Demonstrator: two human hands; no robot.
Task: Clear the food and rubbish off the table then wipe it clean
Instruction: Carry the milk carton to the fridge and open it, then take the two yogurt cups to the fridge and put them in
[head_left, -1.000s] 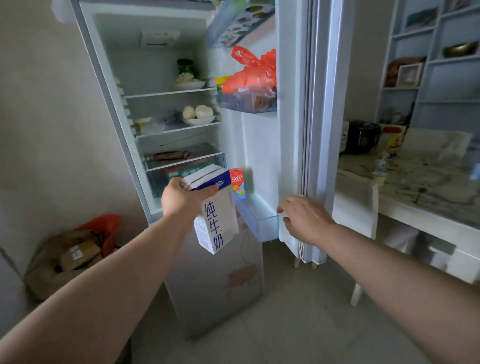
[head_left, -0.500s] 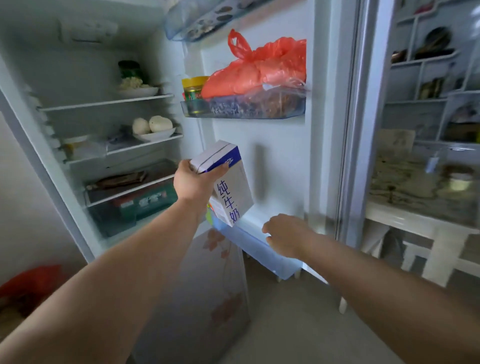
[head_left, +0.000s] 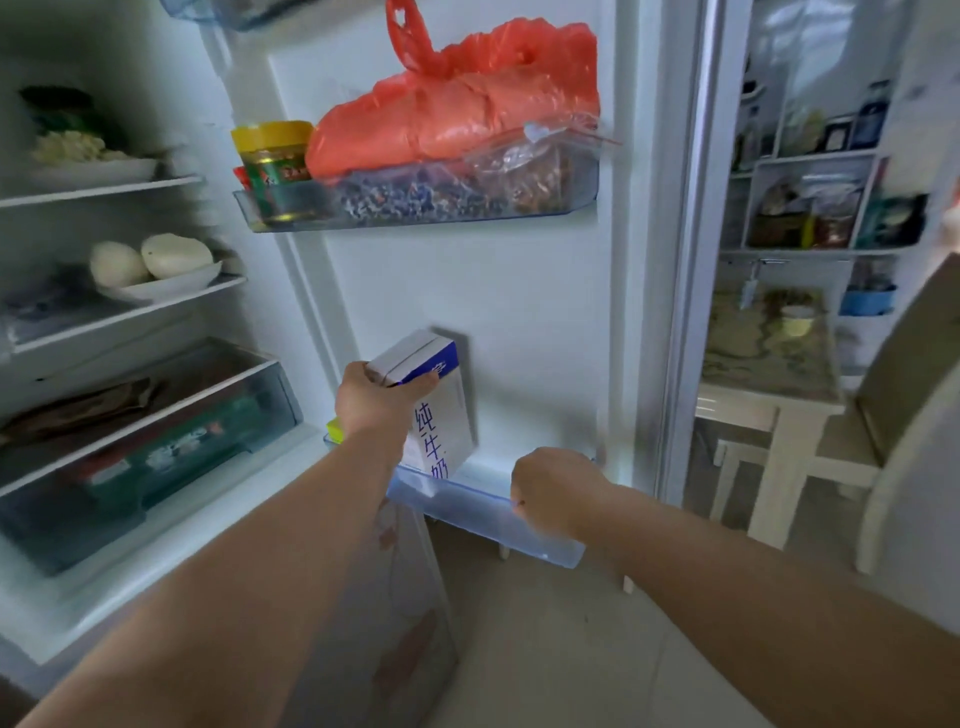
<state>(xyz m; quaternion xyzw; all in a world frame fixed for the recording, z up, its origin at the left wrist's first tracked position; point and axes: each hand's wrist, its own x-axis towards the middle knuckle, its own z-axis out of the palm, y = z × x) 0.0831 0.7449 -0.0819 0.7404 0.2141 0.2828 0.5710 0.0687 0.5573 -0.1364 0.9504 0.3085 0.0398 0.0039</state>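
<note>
A white and blue milk carton (head_left: 441, 415) stands tilted against the inside of the open fridge door (head_left: 519, 312). Its bottom end dips into the clear lower door bin (head_left: 467, 512). My left hand (head_left: 374, 400) grips the carton by its top. My right hand (head_left: 556, 491) is at the bin's front rim with its fingers curled over it; the fingertips are hidden. The patterned table (head_left: 769, 364) shows past the door's edge on the right, with a small cup on it.
The upper door bin (head_left: 415, 215) holds a red plastic bag (head_left: 457, 104), a yellow-lidded jar (head_left: 275, 166) and clear bags. Fridge shelves on the left carry plates of food (head_left: 156, 260) over a drawer (head_left: 156, 457). A chair (head_left: 909, 415) stands at the right.
I have come closer to the fridge door. My left hand has brought the carton down and rightward into the lower door bin. My right hand left the door's edge for the bin's rim.
</note>
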